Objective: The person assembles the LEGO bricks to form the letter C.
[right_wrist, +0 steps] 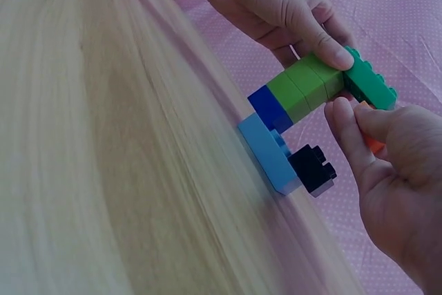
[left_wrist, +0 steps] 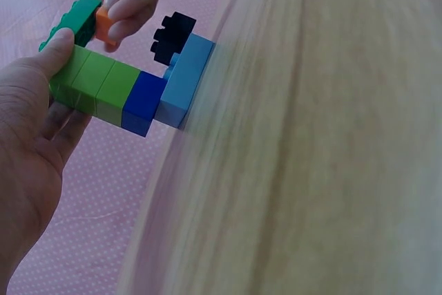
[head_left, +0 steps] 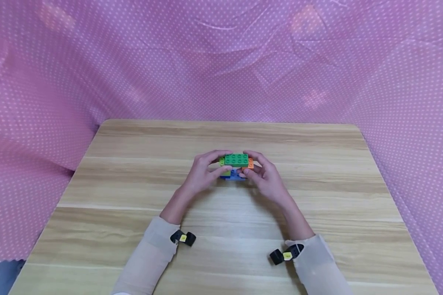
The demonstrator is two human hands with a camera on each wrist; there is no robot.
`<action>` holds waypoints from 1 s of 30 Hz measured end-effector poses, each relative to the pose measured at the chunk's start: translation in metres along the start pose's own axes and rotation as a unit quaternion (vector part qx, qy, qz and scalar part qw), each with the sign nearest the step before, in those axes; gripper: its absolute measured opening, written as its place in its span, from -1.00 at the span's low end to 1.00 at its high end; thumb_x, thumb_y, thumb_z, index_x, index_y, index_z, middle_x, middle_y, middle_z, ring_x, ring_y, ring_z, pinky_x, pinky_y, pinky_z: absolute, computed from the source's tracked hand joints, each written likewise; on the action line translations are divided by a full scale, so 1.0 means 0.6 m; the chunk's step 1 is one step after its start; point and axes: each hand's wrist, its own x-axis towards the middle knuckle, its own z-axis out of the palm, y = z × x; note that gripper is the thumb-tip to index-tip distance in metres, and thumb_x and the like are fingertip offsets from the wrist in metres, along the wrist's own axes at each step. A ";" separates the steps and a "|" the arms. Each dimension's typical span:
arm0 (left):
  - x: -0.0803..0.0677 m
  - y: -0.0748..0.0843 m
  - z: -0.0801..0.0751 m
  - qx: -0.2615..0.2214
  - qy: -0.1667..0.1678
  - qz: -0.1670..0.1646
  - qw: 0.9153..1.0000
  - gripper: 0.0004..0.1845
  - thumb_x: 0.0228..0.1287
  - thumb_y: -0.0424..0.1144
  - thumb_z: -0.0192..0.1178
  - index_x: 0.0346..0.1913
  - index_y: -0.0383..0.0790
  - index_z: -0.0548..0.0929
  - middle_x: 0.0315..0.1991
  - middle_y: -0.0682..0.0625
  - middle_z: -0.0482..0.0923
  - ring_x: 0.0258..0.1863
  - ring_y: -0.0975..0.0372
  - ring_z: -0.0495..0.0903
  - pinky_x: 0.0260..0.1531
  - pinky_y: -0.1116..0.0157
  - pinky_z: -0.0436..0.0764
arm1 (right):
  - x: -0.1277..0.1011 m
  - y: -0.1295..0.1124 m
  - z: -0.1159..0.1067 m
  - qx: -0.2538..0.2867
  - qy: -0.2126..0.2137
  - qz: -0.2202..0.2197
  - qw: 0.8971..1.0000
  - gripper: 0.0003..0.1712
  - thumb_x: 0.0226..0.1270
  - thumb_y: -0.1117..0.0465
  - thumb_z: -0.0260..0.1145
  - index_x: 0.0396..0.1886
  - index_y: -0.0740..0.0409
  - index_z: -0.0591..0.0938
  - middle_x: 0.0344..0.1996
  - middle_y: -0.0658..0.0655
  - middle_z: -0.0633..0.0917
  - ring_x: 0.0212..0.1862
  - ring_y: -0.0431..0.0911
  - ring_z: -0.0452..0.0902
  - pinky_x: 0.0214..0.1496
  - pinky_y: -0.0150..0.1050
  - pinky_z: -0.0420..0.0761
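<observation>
A light blue toy brick (left_wrist: 185, 81) stands on the table. At one end of it rises a column of a dark blue brick (left_wrist: 143, 103) and several lime green bricks (left_wrist: 87, 81). A long green brick (head_left: 236, 160) lies across the top and reaches out to the right. My left hand (head_left: 202, 172) grips the upper column, thumb on the near side. With thumb and fingertips, my right hand (head_left: 268, 179) pinches an orange brick (left_wrist: 104, 25) close under the green brick's free end. Over the light blue brick's other end sits a black brick (right_wrist: 313, 167), below my right hand.
The wooden table (head_left: 229, 246) stretches around the bricks on all sides. Pink dotted cloth (head_left: 221, 73) hangs behind the table and along both sides. Each sleeve carries a black wrist camera, one on the left (head_left: 183, 237) and one on the right (head_left: 287, 255).
</observation>
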 end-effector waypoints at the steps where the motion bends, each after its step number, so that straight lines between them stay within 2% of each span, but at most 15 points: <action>1: 0.000 0.000 0.000 0.001 0.000 0.000 1.000 -0.53 0.28 -0.05 0.33 0.23 -0.05 0.60 0.14 0.16 0.61 0.12 0.29 0.59 0.11 0.31 0.61 | 0.001 0.003 -0.001 0.003 -0.002 -0.002 1.000 -0.38 0.41 0.55 0.12 0.43 0.20 0.33 0.23 0.25 0.41 0.10 0.24 0.59 0.08 -0.09 0.66; 4: -0.001 0.000 -0.001 0.002 -0.002 0.000 1.000 -0.54 0.28 -0.05 0.32 0.23 -0.04 0.60 0.14 0.16 0.61 0.12 0.30 0.59 0.11 0.32 0.60 | 0.002 0.013 -0.003 0.011 -0.004 -0.004 1.000 -0.38 0.41 0.51 0.14 0.43 0.22 0.31 0.24 0.24 0.41 0.10 0.21 0.60 0.09 -0.11 0.66; 10: -0.001 0.001 -0.001 0.008 -0.005 0.008 1.000 -0.52 0.29 -0.05 0.32 0.23 -0.10 0.60 0.13 0.13 0.62 0.11 0.28 0.59 0.11 0.32 0.60 | 0.003 0.024 -0.006 0.012 -0.002 -0.011 1.000 -0.42 0.46 0.32 0.21 0.43 0.02 0.36 0.26 0.22 0.41 0.09 0.18 0.61 0.10 -0.08 0.66; 15: 0.002 0.000 -0.001 0.005 -0.003 0.016 1.000 -0.53 0.28 -0.06 0.33 0.22 -0.09 0.61 0.11 0.09 0.63 0.10 0.26 0.61 0.10 0.31 0.61 | 0.006 0.022 0.000 0.039 0.020 -0.020 0.999 -0.52 0.52 0.22 0.14 0.38 0.16 0.40 0.22 0.29 0.41 0.04 0.27 0.62 0.10 -0.05 0.65; 20: 0.002 0.001 -0.001 0.001 -0.004 0.023 1.000 -0.53 0.27 -0.09 0.34 0.22 -0.09 0.61 0.11 0.08 0.63 0.10 0.25 0.61 0.11 0.30 0.61 | 0.007 0.020 0.005 0.057 0.041 -0.021 0.997 -0.58 0.52 0.24 0.14 0.29 0.28 0.45 0.13 0.35 0.43 0.01 0.34 0.61 0.08 -0.06 0.66; 30: 0.000 0.003 0.000 -0.003 -0.003 0.022 1.000 -0.54 0.28 -0.08 0.33 0.23 -0.03 0.61 0.11 0.09 0.64 0.09 0.25 0.61 0.12 0.31 0.60 | 0.004 0.019 0.007 0.046 0.053 -0.018 0.997 -0.59 0.53 0.25 0.13 0.28 0.32 0.45 0.14 0.34 0.45 -0.05 0.24 0.66 0.07 -0.05 0.67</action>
